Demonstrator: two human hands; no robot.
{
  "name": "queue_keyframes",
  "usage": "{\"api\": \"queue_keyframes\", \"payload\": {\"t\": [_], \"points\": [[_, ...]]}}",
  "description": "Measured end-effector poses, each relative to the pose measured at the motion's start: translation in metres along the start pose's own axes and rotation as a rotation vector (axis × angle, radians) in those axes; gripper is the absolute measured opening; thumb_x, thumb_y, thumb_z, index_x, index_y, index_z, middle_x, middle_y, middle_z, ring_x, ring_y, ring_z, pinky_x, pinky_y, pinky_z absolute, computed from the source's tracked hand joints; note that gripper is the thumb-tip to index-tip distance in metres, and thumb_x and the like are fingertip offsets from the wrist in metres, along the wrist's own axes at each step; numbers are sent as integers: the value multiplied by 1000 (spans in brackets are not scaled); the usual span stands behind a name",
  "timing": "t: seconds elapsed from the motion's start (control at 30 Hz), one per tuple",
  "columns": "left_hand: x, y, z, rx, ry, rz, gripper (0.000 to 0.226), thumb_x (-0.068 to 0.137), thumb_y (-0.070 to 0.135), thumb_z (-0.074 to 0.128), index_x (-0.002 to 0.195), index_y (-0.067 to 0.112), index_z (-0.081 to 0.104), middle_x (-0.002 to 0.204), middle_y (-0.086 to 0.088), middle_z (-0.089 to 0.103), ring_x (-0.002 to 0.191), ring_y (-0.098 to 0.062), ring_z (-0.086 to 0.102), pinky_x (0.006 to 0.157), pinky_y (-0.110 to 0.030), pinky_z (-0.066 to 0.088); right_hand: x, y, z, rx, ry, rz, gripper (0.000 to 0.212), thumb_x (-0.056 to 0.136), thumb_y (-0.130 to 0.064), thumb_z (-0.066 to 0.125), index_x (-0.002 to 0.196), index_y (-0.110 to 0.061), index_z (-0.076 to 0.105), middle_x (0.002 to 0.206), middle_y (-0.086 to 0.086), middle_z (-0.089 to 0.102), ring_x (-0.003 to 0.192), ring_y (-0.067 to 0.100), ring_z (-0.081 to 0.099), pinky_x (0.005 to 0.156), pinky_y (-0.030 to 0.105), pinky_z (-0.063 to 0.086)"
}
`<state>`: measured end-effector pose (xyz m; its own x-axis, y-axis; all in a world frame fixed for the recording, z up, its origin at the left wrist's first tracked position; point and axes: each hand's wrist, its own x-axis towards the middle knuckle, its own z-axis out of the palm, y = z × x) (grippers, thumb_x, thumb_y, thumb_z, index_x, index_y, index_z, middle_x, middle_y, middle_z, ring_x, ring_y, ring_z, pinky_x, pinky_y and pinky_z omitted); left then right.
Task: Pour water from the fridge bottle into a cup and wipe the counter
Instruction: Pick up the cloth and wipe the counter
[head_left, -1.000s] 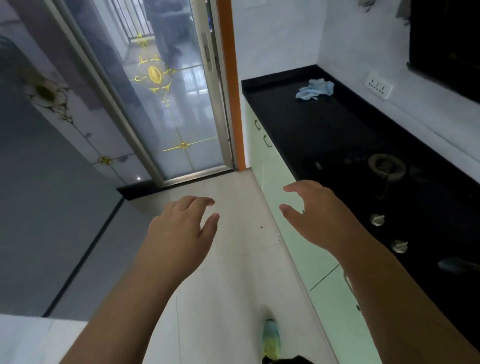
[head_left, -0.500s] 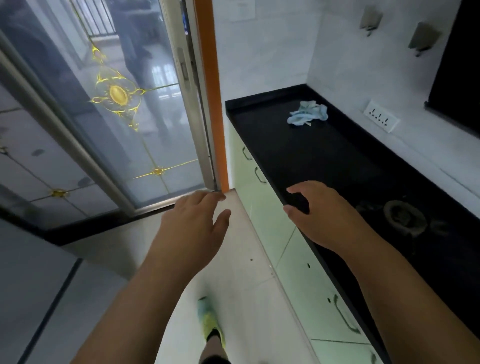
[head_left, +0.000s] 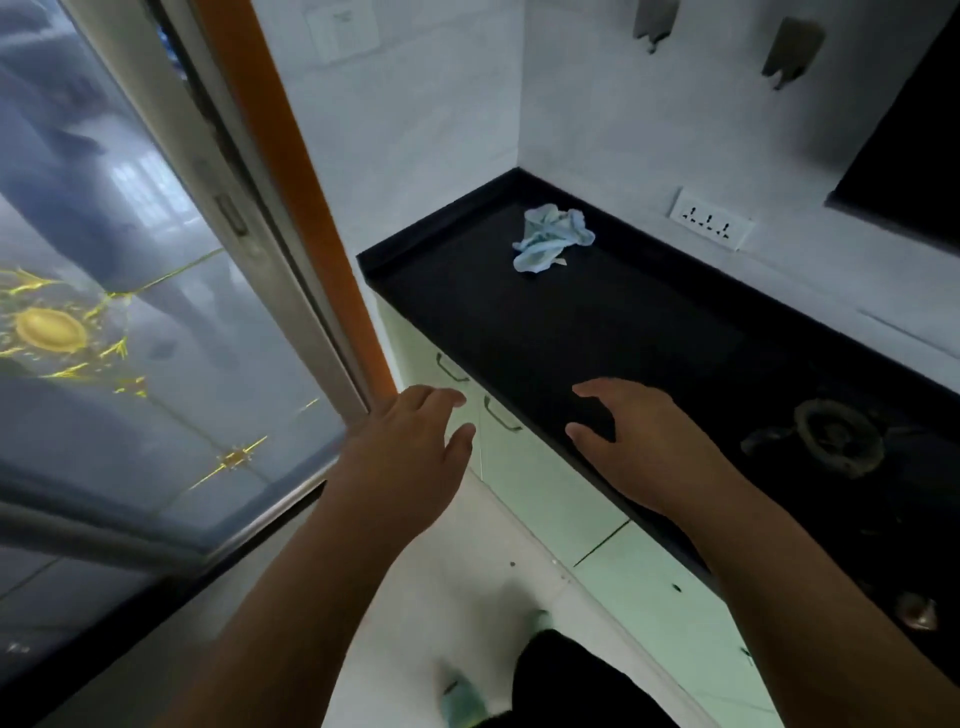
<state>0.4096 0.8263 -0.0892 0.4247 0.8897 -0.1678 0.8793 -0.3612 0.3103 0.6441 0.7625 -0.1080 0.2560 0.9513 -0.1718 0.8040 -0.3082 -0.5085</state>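
Both forearms are extended forward from the lower edge of the head view, palms turned downward. The left hand (head_left: 410, 447) is held out over the pale floor (head_left: 447, 561), in front of the green cabinet doors (head_left: 550, 488) and near the foot of the orange door frame (head_left: 306, 208); its fingers are loosely spread and slightly bent, the thumb is set apart to the right, and nothing is held in its grip. The right hand (head_left: 639, 441) is held above the front edge of the black worktop (head_left: 597, 322), with the wrist raised, the fingers gently curved forward and down and the thumb pointing left; its grip is likewise relaxed and empty, and whether the worktop is touched by it cannot be told. A crumpled light blue cloth (head_left: 550, 236) is seen lying on the worktop near the far corner, well apart from both hands. No bottle or cup can be made out. A gas burner (head_left: 836, 434) is set into the worktop to the right of the right hand, and a white socket strip (head_left: 710, 224) is fixed to the wall behind the cloth. A glass sliding door (head_left: 130, 312) with gold ornament is seen at the left.
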Motion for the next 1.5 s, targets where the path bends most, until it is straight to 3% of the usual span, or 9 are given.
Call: {"api": "queue_keyframes", "payload": {"t": [0.37,0.67,0.9,1.13,1.3,1.37,1.5], "points": [[191,-23,-7,77,-138,127,46,107,46,46,150,30,45,153,3,50,140,-18,47,112,-37,42,160,7,16,83,3,178,55,98,-46,65,148,-29,51,153,-4,51,137,18,51,111,37,44],[345,-37,-16,158,-255,170,51,107,48,43,154,28,40,159,0,42,145,-25,38,116,-51,41,313,-7,17,96,-92,209,55,98,-44,63,149,-28,49,159,-3,41,139,22,49,112,45,46],[460,-46,16,159,-368,226,53,106,46,45,156,31,39,165,1,32,150,-29,33,117,-52,36,363,17,24,97,-65,385,60,99,-43,62,154,-22,45,163,1,35,144,24,44,117,42,42],[562,-43,66,279,-621,309,59,104,47,46,160,41,30,172,-8,16,154,-38,23,119,-53,34,367,6,36,144,-25,547,61,100,-41,61,156,-26,41,165,-3,32,148,22,39,118,38,38],[614,-20,87,289,-627,406,58,103,42,48,158,46,30,173,-8,4,153,-40,19,115,-52,33,370,-3,49,194,43,684,61,101,-41,60,157,-26,40,165,-4,32,147,21,39,117,38,40],[629,-10,97,298,-652,446,59,103,41,49,158,40,31,171,-11,8,149,-43,25,115,-52,34,370,-12,55,222,78,724,61,102,-41,60,157,-27,40,164,-5,32,145,20,41,114,35,40],[646,3,117,165,-730,386,73,97,39,59,161,22,29,158,-10,39,133,-36,49,106,-45,46,364,-26,64,257,103,778,61,101,-41,60,157,-30,38,165,-7,31,147,18,39,116,36,39]]}}
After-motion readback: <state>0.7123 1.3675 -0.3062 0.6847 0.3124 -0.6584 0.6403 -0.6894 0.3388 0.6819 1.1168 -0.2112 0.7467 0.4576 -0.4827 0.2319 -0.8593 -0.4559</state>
